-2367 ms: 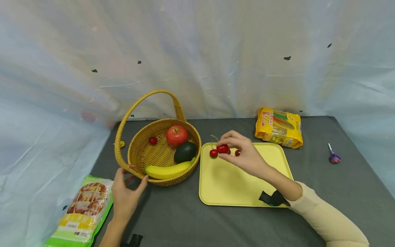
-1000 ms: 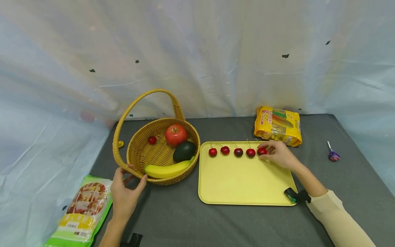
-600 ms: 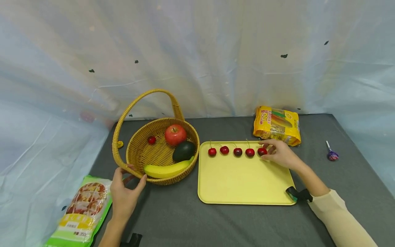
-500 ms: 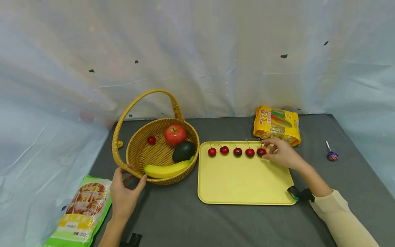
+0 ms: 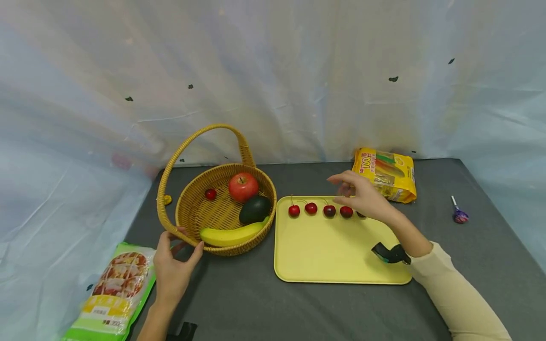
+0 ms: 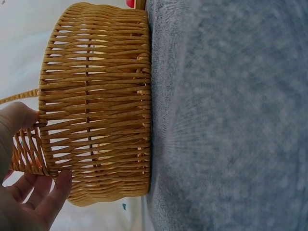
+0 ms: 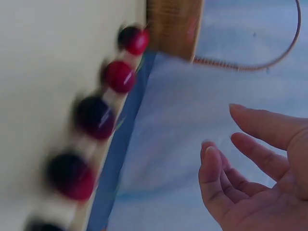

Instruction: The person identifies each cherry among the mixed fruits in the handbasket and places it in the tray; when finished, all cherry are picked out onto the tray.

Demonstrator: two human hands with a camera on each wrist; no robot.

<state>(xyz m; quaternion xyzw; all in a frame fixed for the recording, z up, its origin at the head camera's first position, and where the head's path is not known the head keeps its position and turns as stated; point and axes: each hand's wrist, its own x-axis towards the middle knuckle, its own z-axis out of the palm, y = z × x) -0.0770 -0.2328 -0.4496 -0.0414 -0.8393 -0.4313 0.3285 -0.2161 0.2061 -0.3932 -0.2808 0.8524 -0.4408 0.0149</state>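
My left hand (image 5: 175, 270) grips the near left edge of a wicker basket (image 6: 96, 106) at the base of its handle, thumb and fingers on either side. Inside the basket are an apple (image 5: 243, 187), a cherry (image 5: 210, 194), a dark green avocado-like fruit (image 5: 255, 210) and a banana (image 5: 232, 235). My right hand (image 5: 362, 194) hovers above the far part of a yellow tray (image 5: 337, 255), holding nothing, its fingers loosely bent and apart. Below it a row of several cherries (image 5: 311, 208) lies along the tray's far edge; the rightmost is partly hidden by the hand.
A yellow snack packet (image 5: 388, 173) lies behind the tray's right end. A lollipop (image 5: 459, 213) is at the far right. A green and white food bag (image 5: 115, 289) lies left of my left hand. A pale curtain (image 5: 273, 85) hangs behind the dark table (image 5: 264, 308).
My right hand set a cherry at the row's right end, let it go, then rose and moved left. The left hand has kept its grip on the basket.
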